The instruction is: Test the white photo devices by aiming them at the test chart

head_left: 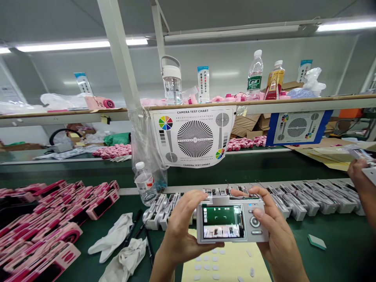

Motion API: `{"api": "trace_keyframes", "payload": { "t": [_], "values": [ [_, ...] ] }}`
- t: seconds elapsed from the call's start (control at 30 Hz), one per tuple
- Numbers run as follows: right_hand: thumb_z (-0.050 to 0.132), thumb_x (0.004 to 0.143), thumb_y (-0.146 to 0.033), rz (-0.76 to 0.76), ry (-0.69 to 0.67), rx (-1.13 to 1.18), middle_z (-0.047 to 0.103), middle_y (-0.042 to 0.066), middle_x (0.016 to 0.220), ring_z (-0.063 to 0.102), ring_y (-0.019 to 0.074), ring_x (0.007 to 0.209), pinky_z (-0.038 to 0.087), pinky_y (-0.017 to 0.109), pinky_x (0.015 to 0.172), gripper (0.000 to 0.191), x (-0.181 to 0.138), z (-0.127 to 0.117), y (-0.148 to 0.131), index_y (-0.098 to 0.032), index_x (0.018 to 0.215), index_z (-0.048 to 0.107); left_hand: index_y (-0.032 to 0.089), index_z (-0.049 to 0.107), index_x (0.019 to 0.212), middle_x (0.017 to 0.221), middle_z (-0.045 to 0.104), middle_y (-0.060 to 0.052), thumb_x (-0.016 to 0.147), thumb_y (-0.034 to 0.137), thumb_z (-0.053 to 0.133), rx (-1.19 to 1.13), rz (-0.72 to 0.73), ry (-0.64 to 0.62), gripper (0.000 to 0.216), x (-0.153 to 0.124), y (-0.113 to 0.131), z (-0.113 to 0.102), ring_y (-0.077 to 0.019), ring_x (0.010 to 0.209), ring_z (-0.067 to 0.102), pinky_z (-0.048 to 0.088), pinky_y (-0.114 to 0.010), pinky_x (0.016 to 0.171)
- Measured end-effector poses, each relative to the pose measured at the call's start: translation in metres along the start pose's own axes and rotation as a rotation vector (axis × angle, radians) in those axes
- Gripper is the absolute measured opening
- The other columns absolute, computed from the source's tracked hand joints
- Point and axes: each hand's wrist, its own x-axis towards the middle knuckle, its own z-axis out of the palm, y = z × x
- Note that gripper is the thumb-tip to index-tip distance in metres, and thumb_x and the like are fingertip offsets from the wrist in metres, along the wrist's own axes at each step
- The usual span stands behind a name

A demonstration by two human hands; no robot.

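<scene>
A green-topped workbench point(337, 250) runs beneath a wooden shelf point(258, 102), and a camera test chart point(194, 137) hangs from the shelf's edge, straight ahead. Near the bottom centre, a silver digital camera point(232, 221) is held up with its lit screen facing the wearer. The left hand point(179, 229) wraps the camera's left end, fingers closed around it; the right hand point(273, 223) closes on the right end, its thumb point(258, 213) beside the dial. The hands and camera block part of a row of silver camera bodies point(308, 201) and part of a yellow sheet point(226, 266) scattered with pale oval pieces point(205, 267). Pink camera bodies point(58, 211) fill the lower left, near white cloths point(123, 254). At the right edge, another person's hand point(360, 176) is cut off, and what it holds is hard to make out.
</scene>
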Motion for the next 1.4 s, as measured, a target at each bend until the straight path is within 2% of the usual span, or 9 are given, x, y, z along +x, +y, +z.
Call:
{"api": "trace_keyframes", "payload": {
  "t": [0.33,0.63,0.83,1.1,1.4],
  "values": [
    [0.058,0.079,-0.025,0.008,0.008,-0.014,0.065,0.006,0.112,0.068,0.0215,0.082,0.055,0.030,0.063,0.025,-0.0004,0.0005,-0.0005,-0.027,0.099,0.045,0.018,0.045,0.119,0.104,0.061,-0.012,0.065,0.055,0.069,-0.003,-0.010,-0.003,0.070,-0.0006,0.0007,-0.0008,-0.0277,0.099,0.059,0.051,-0.041,0.084],
    [0.057,0.080,-0.026,-0.011,0.020,-0.033,0.063,0.008,0.114,0.068,0.0214,0.081,0.056,0.031,0.064,0.029,-0.0013,0.0017,-0.0004,-0.027,0.107,0.045,0.018,0.045,0.120,0.106,0.060,-0.013,0.064,0.055,0.070,-0.019,-0.014,-0.009,0.071,-0.0010,0.0004,-0.0008,-0.0271,0.100,0.058,0.050,-0.040,0.085],
    [0.056,0.081,-0.028,-0.009,-0.003,-0.102,0.063,0.005,0.117,0.068,0.0216,0.084,0.056,0.032,0.065,0.028,-0.0006,-0.0022,0.0000,-0.030,0.106,0.045,0.019,0.045,0.119,0.105,0.061,-0.012,0.063,0.055,0.070,-0.009,-0.021,-0.005,0.071,-0.0002,0.0004,-0.0012,-0.0280,0.099,0.059,0.051,-0.041,0.084],
    [0.058,0.080,-0.030,-0.007,-0.001,-0.096,0.064,0.005,0.116,0.067,0.0229,0.086,0.055,0.033,0.064,0.024,-0.0002,-0.0032,0.0003,-0.029,0.100,0.046,0.019,0.046,0.119,0.103,0.062,-0.012,0.063,0.056,0.069,0.003,-0.021,-0.006,0.071,-0.0010,-0.0003,-0.0007,-0.0283,0.099,0.059,0.051,-0.041,0.083],
    [0.059,0.079,-0.029,-0.007,0.006,-0.047,0.064,0.006,0.116,0.068,0.0226,0.087,0.056,0.032,0.066,0.028,-0.0008,-0.0009,-0.0004,-0.028,0.104,0.046,0.019,0.045,0.119,0.105,0.061,-0.013,0.065,0.055,0.069,-0.006,-0.024,-0.011,0.070,0.0004,0.0013,-0.0010,-0.0279,0.099,0.059,0.051,-0.041,0.084]
  ]
}}
